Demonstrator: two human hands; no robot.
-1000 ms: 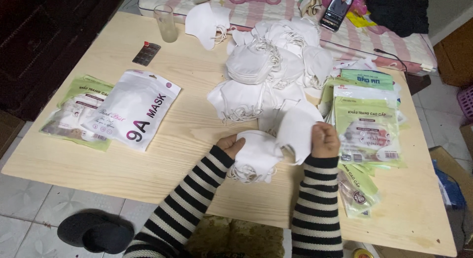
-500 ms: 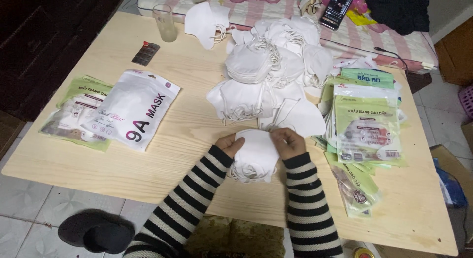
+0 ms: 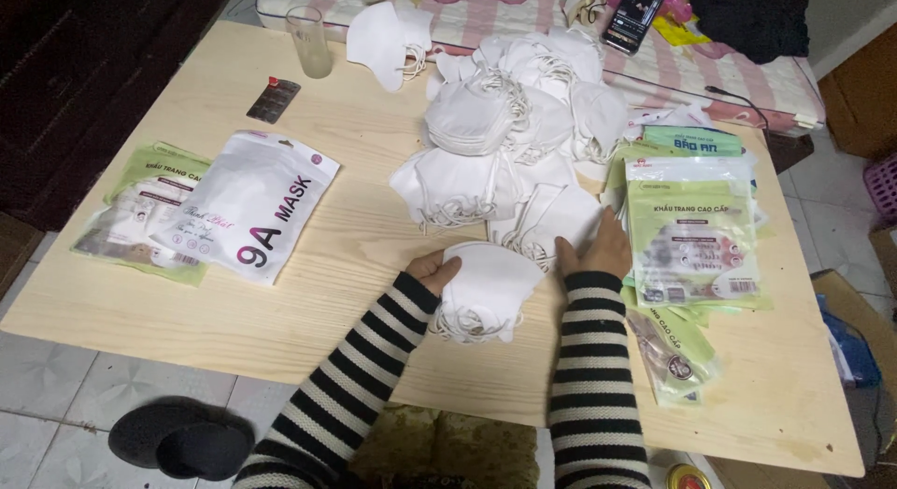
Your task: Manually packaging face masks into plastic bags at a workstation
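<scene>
Pale wooden table [image 3: 280, 311]; tiled floor [image 3: 65, 396]

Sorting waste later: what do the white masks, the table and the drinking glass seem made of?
White masks: soft matte nonwoven fabric, probably; they fold and crumple. Table: pale wood or wood-look board, visible grain. Drinking glass: clear, see-through, glass or plastic.

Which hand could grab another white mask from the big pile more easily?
Probably the right hand. It rests flat at the edge of the pile of white masks, touching one and holding nothing. The left hand already grips the small stack of masks nearer the person.
</scene>
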